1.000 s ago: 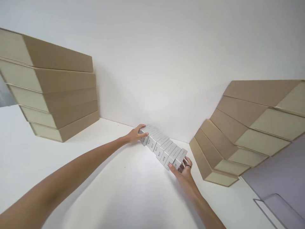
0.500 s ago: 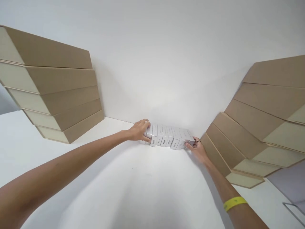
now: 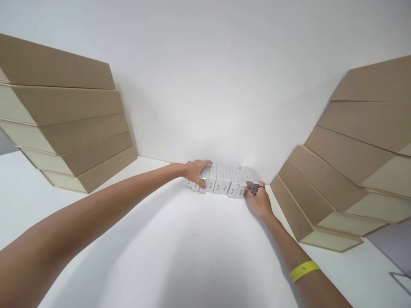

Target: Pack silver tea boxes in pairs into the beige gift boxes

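Observation:
A row of small white boxes with dark print on their front ends stands on the white surface against the wall. My left hand reaches over the left part of the row, thumb at the front and fingers over the top, gripping a box. Two or so box ends show below and left of that palm. At the right end my right hand pinches a shaded box, thumb at its front and fingers behind it, partly hidden. A yellow band is round my right wrist.
A stack of brown cardboard boxes stands at the left by the wall. Another brown stack rises at the right, close to my right hand. The white table spreads in front of the row.
My left hand has shifted right along the row, uncovering box ends on its left. My right hand has moved slightly left in view, and the end box now looks darker. The view has shifted a little.

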Demonstrator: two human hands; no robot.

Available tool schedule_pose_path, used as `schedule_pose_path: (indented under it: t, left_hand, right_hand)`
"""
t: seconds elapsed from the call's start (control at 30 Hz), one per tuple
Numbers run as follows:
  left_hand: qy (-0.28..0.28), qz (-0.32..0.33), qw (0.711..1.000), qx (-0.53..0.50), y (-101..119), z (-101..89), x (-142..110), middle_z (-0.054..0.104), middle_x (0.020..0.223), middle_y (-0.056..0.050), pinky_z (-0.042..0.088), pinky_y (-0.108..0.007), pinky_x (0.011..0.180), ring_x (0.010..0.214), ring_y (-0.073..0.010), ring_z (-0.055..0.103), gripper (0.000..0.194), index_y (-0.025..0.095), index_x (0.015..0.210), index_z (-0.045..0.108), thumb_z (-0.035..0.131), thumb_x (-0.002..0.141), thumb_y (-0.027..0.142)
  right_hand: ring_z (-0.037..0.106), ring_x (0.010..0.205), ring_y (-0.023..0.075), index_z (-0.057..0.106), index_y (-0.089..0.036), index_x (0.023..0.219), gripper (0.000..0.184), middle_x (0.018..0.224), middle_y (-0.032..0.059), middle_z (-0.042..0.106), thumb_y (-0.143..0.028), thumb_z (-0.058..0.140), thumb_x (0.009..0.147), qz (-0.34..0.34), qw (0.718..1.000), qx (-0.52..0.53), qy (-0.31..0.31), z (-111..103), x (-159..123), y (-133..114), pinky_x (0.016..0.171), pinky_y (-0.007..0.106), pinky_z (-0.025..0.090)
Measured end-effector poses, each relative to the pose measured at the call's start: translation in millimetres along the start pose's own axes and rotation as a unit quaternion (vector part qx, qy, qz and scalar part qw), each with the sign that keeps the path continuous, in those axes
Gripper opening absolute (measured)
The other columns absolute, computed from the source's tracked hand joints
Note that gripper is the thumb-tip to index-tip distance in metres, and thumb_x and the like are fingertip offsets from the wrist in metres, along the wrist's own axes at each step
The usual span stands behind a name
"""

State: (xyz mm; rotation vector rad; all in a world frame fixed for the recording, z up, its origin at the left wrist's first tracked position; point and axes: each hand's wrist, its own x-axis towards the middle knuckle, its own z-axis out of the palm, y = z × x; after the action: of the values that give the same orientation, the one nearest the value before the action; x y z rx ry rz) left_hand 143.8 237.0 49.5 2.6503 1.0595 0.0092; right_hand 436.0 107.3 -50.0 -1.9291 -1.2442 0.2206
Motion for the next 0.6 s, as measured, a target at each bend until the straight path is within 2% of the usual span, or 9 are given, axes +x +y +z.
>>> schedule_pose_path:
  t: [0.1, 0.17, 0.27, 0.33, 0.43, 0.5, 0.6]
  left_hand:
    - [0.003, -0.009, 1.000, 0.006, 0, 0.6, 7, 0.041, 0.156, -0.016, 0.033, -0.061, 0.113, 0.139, -0.0432, 0.041, 0.124, 0.032, 0.157, 0.020, 0.077, 0.054, 0.071]
    - [0.010, -0.009, 1.000, 0.009, 1, 2.2, 12, 0.045, 0.153, -0.015, 0.030, -0.062, 0.115, 0.140, -0.0429, 0.040, 0.115, 0.034, 0.155, 0.027, 0.074, 0.057, 0.073]
    - [0.027, -0.002, 1.000, 0.012, 3, 4.8, 20, 0.048, 0.151, -0.015, 0.021, -0.061, 0.119, 0.142, -0.0395, 0.038, 0.110, 0.032, 0.154, 0.030, 0.070, 0.061, 0.075]
    - [0.028, 0.002, 1.000, 0.015, 4, 5.6, 27, 0.045, 0.155, -0.015, 0.018, -0.062, 0.120, 0.145, -0.0395, 0.034, 0.115, 0.030, 0.157, 0.026, 0.069, 0.060, 0.075]
    - [0.015, 0.010, 1.000, 0.021, 3, 5.3, 36, 0.035, 0.164, -0.012, 0.015, -0.066, 0.120, 0.148, -0.0423, 0.027, 0.119, 0.031, 0.159, 0.024, 0.069, 0.058, 0.076]
    - [0.012, 0.008, 1.000, 0.025, 3, 5.4, 39, 0.032, 0.166, -0.011, 0.016, -0.069, 0.118, 0.149, -0.0436, 0.024, 0.119, 0.031, 0.159, 0.026, 0.069, 0.058, 0.077]
    - [0.020, 0.000, 0.999, 0.027, 2, 6.5, 37, 0.033, 0.165, -0.011, 0.019, -0.067, 0.118, 0.149, -0.0437, 0.025, 0.118, 0.030, 0.158, 0.027, 0.066, 0.058, 0.079]
  right_hand:
    - [0.063, 0.108, 0.0228, 0.052, -0.021, 0.136, 0.049, 0.129, 0.0096, 0.060, -0.046, 0.063, 0.095, -0.030, 0.999, -0.027, 0.037, 0, -6, 2, 0.091, 0.046, 0.057]
    - [0.057, 0.123, 0.0278, 0.046, -0.023, 0.143, 0.054, 0.143, 0.0120, 0.051, -0.045, 0.062, 0.095, -0.079, 0.993, -0.045, 0.070, -4, -14, 0, 0.099, 0.051, 0.053]
    - [0.034, 0.146, 0.0363, 0.034, -0.022, 0.150, 0.061, 0.162, 0.0157, 0.026, -0.044, 0.056, 0.098, -0.188, 0.973, -0.088, 0.100, -7, -28, -9, 0.114, 0.061, 0.038]
    - [0.020, 0.153, 0.0367, 0.033, -0.019, 0.150, 0.057, 0.166, 0.0175, 0.017, -0.040, 0.049, 0.100, -0.266, 0.951, -0.130, 0.092, -4, -34, -19, 0.120, 0.063, 0.026]
    - [0.014, 0.156, 0.0327, 0.040, -0.017, 0.146, 0.051, 0.166, 0.0182, 0.020, -0.038, 0.046, 0.101, -0.352, 0.914, -0.192, 0.059, 10, -31, -34, 0.125, 0.057, 0.019]
    - [0.021, 0.154, 0.0331, 0.044, -0.016, 0.145, 0.053, 0.163, 0.0190, 0.030, -0.042, 0.051, 0.100, -0.371, 0.900, -0.222, 0.047, 22, -21, -42, 0.124, 0.056, 0.022]
    - [0.037, 0.146, 0.0331, 0.048, -0.017, 0.143, 0.056, 0.155, 0.0171, 0.043, -0.048, 0.056, 0.098, -0.362, 0.898, -0.247, 0.051, 35, -3, -50, 0.119, 0.058, 0.030]
